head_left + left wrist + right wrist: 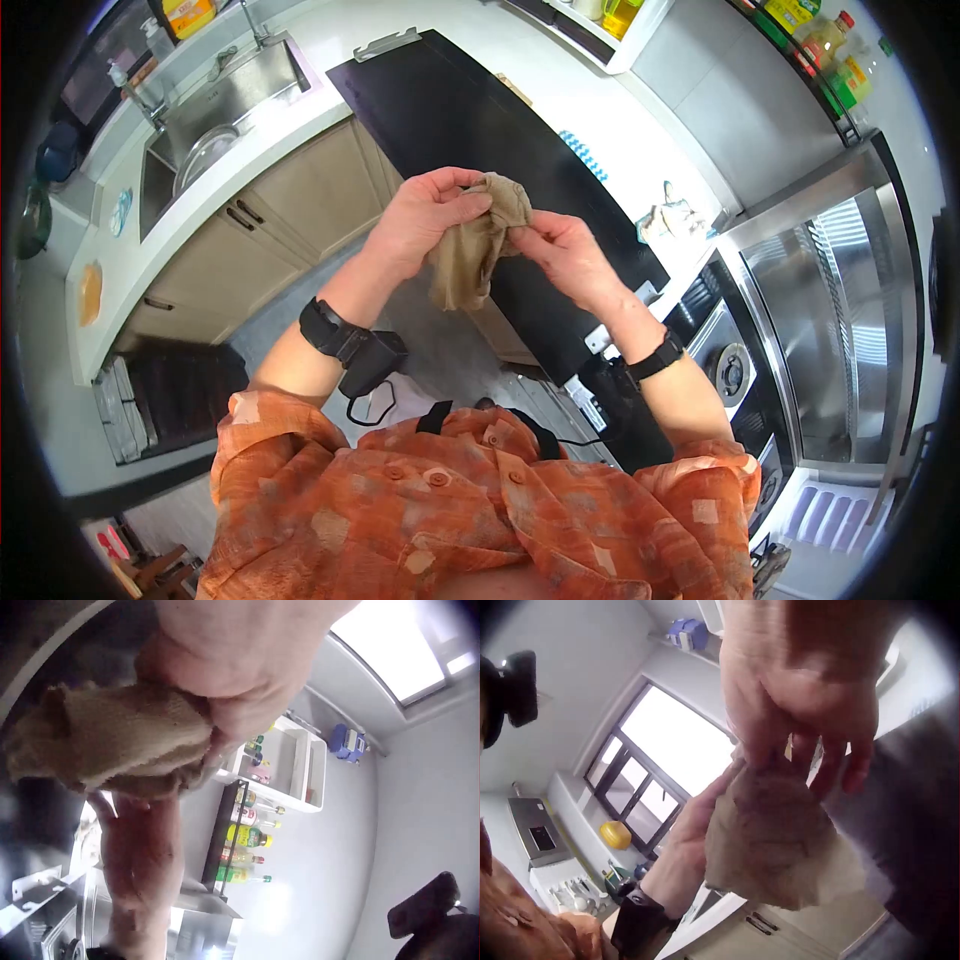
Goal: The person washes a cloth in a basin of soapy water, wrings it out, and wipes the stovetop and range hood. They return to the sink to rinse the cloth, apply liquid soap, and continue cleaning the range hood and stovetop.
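Observation:
A crumpled khaki cloth (468, 258) hangs between both hands, above the edge of the black countertop (450, 120). My left hand (425, 215) pinches its upper left part between thumb and fingers. On the other side, my right hand (565, 250) pinches the cloth's right edge. In the left wrist view the cloth (127, 739) is bunched, its knit-like weave showing, and the right hand (142, 840) reaches in from below. The right wrist view has the cloth (776, 832) spread downward below the right hand (802, 697), with some fingers extended past it.
A steel sink (235, 105) with a clear lid or bowl (205, 158) is at the left. Toward the right are a gas stove (728, 365) and a steel range hood (835, 320). A blue-and-white cloth (583, 155) and a crumpled patterned cloth (672, 218) lie on the white counter behind.

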`<state>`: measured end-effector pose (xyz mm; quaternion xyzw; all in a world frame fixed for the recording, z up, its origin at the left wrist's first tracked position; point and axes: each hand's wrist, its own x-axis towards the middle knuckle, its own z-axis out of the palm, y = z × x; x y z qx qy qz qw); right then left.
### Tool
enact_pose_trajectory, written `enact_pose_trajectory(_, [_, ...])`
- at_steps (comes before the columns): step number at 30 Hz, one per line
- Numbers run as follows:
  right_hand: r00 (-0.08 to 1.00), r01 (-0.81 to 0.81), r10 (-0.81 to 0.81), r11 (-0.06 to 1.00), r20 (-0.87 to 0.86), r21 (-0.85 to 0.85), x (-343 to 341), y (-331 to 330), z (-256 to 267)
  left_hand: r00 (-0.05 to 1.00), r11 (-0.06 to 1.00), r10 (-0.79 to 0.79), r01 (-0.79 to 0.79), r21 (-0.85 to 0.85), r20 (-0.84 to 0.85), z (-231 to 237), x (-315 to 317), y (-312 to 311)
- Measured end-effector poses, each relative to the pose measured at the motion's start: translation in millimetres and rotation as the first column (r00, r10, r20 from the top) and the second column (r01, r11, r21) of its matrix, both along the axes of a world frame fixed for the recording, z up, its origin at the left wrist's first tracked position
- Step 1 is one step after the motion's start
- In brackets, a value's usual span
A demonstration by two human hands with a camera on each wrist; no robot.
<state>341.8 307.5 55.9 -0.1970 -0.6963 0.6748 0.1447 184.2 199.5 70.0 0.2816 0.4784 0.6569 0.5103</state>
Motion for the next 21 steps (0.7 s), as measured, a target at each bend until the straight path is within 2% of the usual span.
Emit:
enact_pose_trajectory(2, [0.998, 0.061, -0.061, 0.998, 0.027, -0.017, -9.2, 8.6, 8.8, 0.999, 0.999, -0.041, 0.040, -0.037, -0.036, -3.8, -31.9, 2.2])
enact_pose_trajectory(5, [0.987, 0.159, -0.154, 0.939, 0.039, -0.304, -32.6, 17.9, 10.5, 0.953, 0.969, -0.229, 0.204, -0.137, -0.200, -13.8, -76.5, 4.7])
enact_pose_trajectory(6, [0.985, 0.173, -0.166, 0.938, 0.049, -0.299, -45.6, 17.9, 9.4, 0.952, 0.967, -0.240, 0.217, -0.131, -0.191, -14.0, -91.0, 7.4])
enact_pose_trajectory(8, [0.962, 0.246, -0.272, 0.856, 0.010, -0.454, -70.8, 15.1, 4.3, 0.886, 0.925, -0.362, 0.304, -0.226, -0.290, -16.2, -117.3, 9.8])
enact_pose_trajectory(10, [0.953, 0.278, -0.303, 0.840, 0.023, -0.466, -96.1, 13.0, 8.6, 0.891, 0.930, -0.353, 0.302, -0.208, -0.286, -25.3, -143.3, 17.1])
enact_pose_trajectory(12, [0.948, 0.300, -0.316, 0.853, 0.034, -0.427, -117.8, 15.6, 17.5, 0.784, 0.961, -0.266, 0.167, -0.222, -0.561, -38.5, -166.3, 28.2])
enact_pose_trajectory(13, [0.957, 0.274, -0.288, 0.872, 0.028, -0.404, -128.0, 14.8, 28.0, 0.804, 0.961, -0.269, 0.186, -0.206, -0.530, -46.1, -172.8, 34.1])
enact_pose_trajectory(14, [0.977, 0.201, -0.214, 0.920, -0.004, -0.337, -135.6, 19.4, 29.5, 0.807, 0.961, -0.277, 0.236, -0.144, -0.522, -50.6, -175.4, 42.1])
enact_pose_trajectory(15, [0.985, 0.171, -0.167, 0.971, 0.034, -0.169, -144.9, 20.8, 32.1, 0.840, 0.934, -0.354, 0.299, -0.194, -0.412, -41.9, -174.1, 46.9])
enact_pose_trajectory(16, [0.988, 0.133, -0.133, 0.991, 0.083, 0.001, -154.3, 21.1, 34.3, 0.871, 0.900, -0.432, 0.398, -0.178, -0.234, -46.4, -173.9, 55.8])
enact_pose_trajectory(17, [0.990, 0.045, -0.067, 0.984, 0.125, 0.173, -163.8, 21.3, 37.3, 0.896, 0.903, -0.430, 0.424, -0.074, -0.115, -55.5, -169.3, 65.1])
enact_pose_trajectory(18, [0.984, -0.049, -0.013, 0.941, 0.179, 0.334, -173.4, 21.9, 41.0, 0.867, 0.855, -0.498, 0.496, 0.152, -0.028, -73.6, -170.1, 76.1])
enact_pose_trajectory(19, [0.965, -0.122, -0.011, 0.866, 0.261, 0.486, -181.9, 19.9, 54.3, 0.883, 0.866, -0.469, 0.461, 0.193, -0.005, -62.3, -171.9, 78.9])
enact_pose_trajectory(20, [0.952, -0.191, 0.007, 0.797, 0.308, 0.573, -187.9, 21.9, 66.5, 0.899, 0.877, -0.438, 0.421, 0.231, 0.023, -50.7, -174.1, 82.2])
enact_pose_trajectory(21, [0.936, -0.222, 0.028, 0.821, 0.351, 0.526, -191.0, 24.7, 80.2, 0.906, 0.880, -0.422, 0.408, 0.242, 0.009, -45.5, -182.8, 90.0])
